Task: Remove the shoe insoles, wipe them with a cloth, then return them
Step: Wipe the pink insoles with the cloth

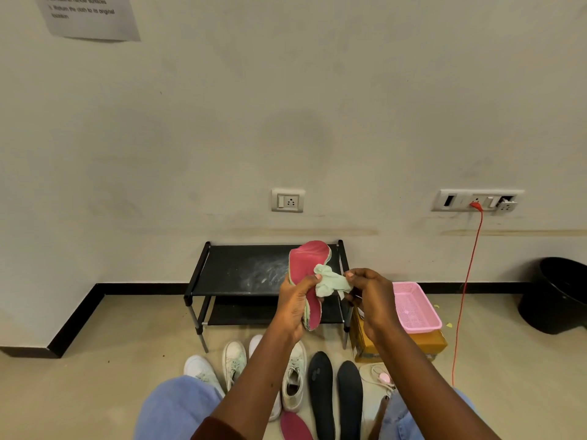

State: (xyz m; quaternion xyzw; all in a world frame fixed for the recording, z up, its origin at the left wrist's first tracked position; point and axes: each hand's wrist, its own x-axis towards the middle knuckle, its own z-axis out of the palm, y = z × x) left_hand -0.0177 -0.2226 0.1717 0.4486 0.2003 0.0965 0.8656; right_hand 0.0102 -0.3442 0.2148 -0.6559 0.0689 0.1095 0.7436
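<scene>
The left hand (295, 308) grips a pink insole (306, 265) upright; the right hand (370, 296) pinches a pale green cloth (330, 281) against it. Just right of the right hand, a pink basket (416, 309) sits on a cardboard box (428, 342), its mesh bottom showing.

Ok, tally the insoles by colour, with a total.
Pink: 2 (pink insole in the left hand; second pink insole on the floor)
Black: 2 (black insoles, both on the floor)
Total: 4
</scene>
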